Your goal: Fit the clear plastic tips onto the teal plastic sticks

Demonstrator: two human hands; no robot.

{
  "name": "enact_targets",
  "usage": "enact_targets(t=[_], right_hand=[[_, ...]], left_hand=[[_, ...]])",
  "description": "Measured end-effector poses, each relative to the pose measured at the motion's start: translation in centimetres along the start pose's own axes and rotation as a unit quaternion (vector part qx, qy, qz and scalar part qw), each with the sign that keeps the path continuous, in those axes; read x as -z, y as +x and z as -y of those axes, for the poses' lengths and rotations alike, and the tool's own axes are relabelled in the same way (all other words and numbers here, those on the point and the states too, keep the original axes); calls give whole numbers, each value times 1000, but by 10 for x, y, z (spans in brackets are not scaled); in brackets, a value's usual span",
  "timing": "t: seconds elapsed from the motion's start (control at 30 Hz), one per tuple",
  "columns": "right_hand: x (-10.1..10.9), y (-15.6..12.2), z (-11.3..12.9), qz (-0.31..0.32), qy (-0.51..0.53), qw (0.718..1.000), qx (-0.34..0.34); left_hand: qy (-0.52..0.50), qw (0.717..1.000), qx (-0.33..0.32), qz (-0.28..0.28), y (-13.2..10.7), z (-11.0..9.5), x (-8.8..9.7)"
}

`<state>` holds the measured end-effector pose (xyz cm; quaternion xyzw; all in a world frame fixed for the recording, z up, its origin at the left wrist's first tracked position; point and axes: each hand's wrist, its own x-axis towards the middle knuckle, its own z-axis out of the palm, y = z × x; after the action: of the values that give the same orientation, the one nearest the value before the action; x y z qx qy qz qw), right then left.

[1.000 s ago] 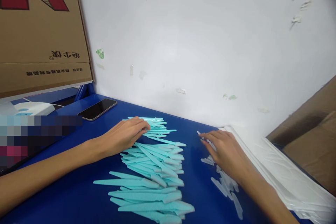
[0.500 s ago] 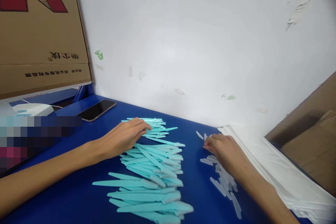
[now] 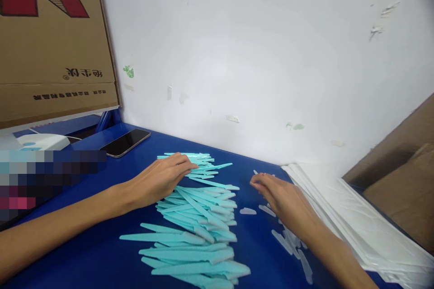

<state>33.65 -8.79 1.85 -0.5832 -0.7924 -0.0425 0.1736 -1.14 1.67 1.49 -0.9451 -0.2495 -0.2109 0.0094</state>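
Cardboard box: A large brown cardboard box (image 3: 50, 40) with red print stands upright at the far left against the white wall, behind the working area.
Phone: A flat black smartphone (image 3: 125, 142) lies screen up on the blue bench (image 3: 101, 257), near the box and well apart from the loose parts, seemingly parked out of the way.
Left hand: The left hand (image 3: 162, 178) lies palm down with its grip spread flat and the fingers side by side. The fingertips rest on the far end of the teal heap, apparently to keep it from sliding.
Teal strips: A heap of thin teal plastic strips with pointed ends (image 3: 200, 226) lies fanned across the middle of the bench, mostly pointing left to right, within reach of both hands.
Right hand: The right hand (image 3: 281, 196) rests low on the bench just right of the heap, fingers drawn together and pointing left. Whether its grip pinches a piece cannot be told.
White pieces: Small flat white plastic pieces (image 3: 291, 241) lie scattered under and beside the right wrist. One (image 3: 248, 211) lies alone between the hand and the heap.
White sheets: A stack of flat white sheets (image 3: 356, 221) lies along the bench's right edge, touching the wall.
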Motion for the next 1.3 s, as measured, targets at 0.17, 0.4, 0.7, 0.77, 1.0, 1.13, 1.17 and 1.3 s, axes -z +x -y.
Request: enact_targets(t=[0.17, 0.4, 0.7, 0.77, 1.0, 1.13, 1.17, 1.3], right_hand=[[12, 0, 5, 91, 66, 993, -26], [8, -3, 11, 150, 133, 980, 1], [11, -3, 20, 48, 16, 998, 35], [8, -2, 23, -2, 7, 999, 44], [1, -3, 37, -128, 10, 990, 54], [2, -3, 40, -171, 26, 982, 76], [2, -3, 41, -177, 29, 981, 79], [2, -3, 41, -175, 36, 980, 91]], left_hand=[[-3, 1000, -9, -4, -1, 2, -2], [-9, 1000, -12, 1, -2, 0, -1], [-31, 1000, 0, -4, 0, -6, 3], [-35, 999, -3, -9, -1, -7, 3], [-34, 998, -40, -26, -1, -10, 4], [-24, 998, -56, -24, -1, -12, 4], [-22, 998, -58, -21, -2, -12, 4], [-20, 998, -60, -13, -3, -13, 4]])
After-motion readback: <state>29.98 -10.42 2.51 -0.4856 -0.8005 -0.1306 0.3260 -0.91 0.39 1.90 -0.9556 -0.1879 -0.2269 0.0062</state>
